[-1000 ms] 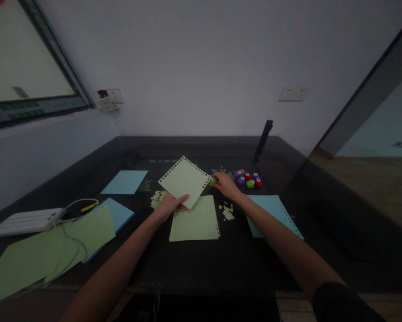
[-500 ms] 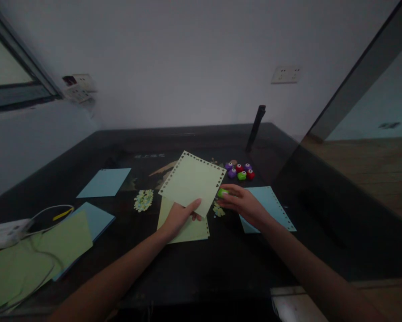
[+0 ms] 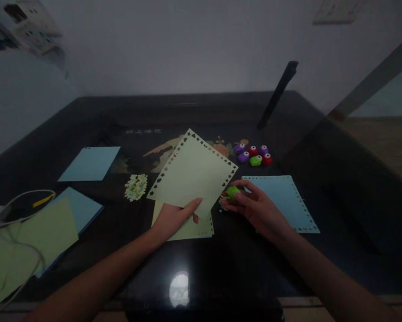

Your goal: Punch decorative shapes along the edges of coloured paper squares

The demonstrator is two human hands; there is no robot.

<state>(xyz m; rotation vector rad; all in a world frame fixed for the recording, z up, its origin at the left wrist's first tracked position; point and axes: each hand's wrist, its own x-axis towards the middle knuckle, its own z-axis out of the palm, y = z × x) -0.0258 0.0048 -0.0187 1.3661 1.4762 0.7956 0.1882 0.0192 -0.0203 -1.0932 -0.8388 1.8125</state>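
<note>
1. Green paper sheet point(image 3: 192, 172) is held tilted above the middle of the table point(image 3: 86, 125), pinched at its near corner by the left hand point(image 3: 172, 219) — thumb on top, fingers beneath.
2. Punched shapes are seen along the far-left, far-right and right edges of this sheet; the near edge is partly hidden by the hand, so it cannot be told whether that side is finished.
3. A small green craft punch point(image 3: 233, 192) is grasped by the right hand point(image 3: 256, 209), fingers curled round it, just beside the sheet's right corner and touching or nearly touching the table.
4. A second green sheet point(image 3: 201, 227) lies flat beneath the held one, with a punched border showing at its near-right edge — judged already worked.
5. A blue sheet point(image 3: 283, 199) with a punched border lies towards the right edge of the table, also judged done.
6. Plain sheets are seen at the left side: a blue one point(image 3: 89, 163) farther back, and a blue-and-green stack point(image 3: 49, 228) at the near-left corner, showing no holes, so judged still to be punched.
7. A pile of paper scraps point(image 3: 136, 186) lies left of the held sheet, and spare punches point(image 3: 253, 155) in purple, red and green are grouped farther back.
</note>
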